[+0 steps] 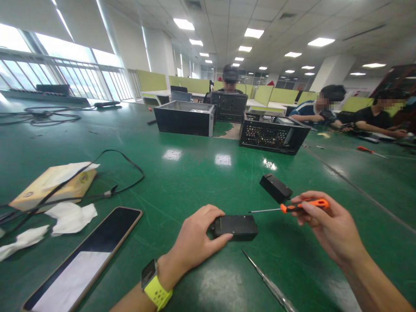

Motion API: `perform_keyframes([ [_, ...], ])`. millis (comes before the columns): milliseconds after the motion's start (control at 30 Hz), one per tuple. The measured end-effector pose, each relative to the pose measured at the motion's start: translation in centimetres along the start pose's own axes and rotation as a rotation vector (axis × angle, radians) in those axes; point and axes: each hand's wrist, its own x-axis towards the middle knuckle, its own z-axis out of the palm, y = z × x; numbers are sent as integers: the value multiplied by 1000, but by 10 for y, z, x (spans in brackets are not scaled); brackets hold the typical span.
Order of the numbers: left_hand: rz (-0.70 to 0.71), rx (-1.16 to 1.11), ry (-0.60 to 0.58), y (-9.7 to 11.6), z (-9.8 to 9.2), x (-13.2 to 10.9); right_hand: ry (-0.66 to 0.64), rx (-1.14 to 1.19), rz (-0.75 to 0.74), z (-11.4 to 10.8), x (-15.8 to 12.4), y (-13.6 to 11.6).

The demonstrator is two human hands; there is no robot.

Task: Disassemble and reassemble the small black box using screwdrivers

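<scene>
My left hand (199, 229) grips the left end of a black rectangular box (238, 226) lying on the green table, thumb along its near side and fingers over the far side. Between the thumb and fingers of my right hand (325, 221) is an orange and black screwdriver (303, 205). Its shaft points left, the tip just above the box's far right edge. A second black box (275, 187) lies beyond the screwdriver. Nearer to me, a thin metal tool (268, 281) rests on the table to the right of my left hand.
On the left lie a phone (87, 255), crumpled tissues (71, 217), a yellow tissue pack (55, 184) and a black cable (130, 160). Open black computer cases (183, 121) (273, 135) stand further back. Several people sit beyond; another screwdriver (365, 149) lies far right.
</scene>
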Motion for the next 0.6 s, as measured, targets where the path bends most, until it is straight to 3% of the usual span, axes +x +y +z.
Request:
perform_keyframes([
  [400,5,-28,-11,-1,1,0,-78,-172,-72,0,-1,10],
  [500,-6,-29,-12,1,0,0,-78,-258,-116,3,2,-2],
  [600,-10,-32,-7,2,0,0,-139,-543,-228,16,8,-28],
])
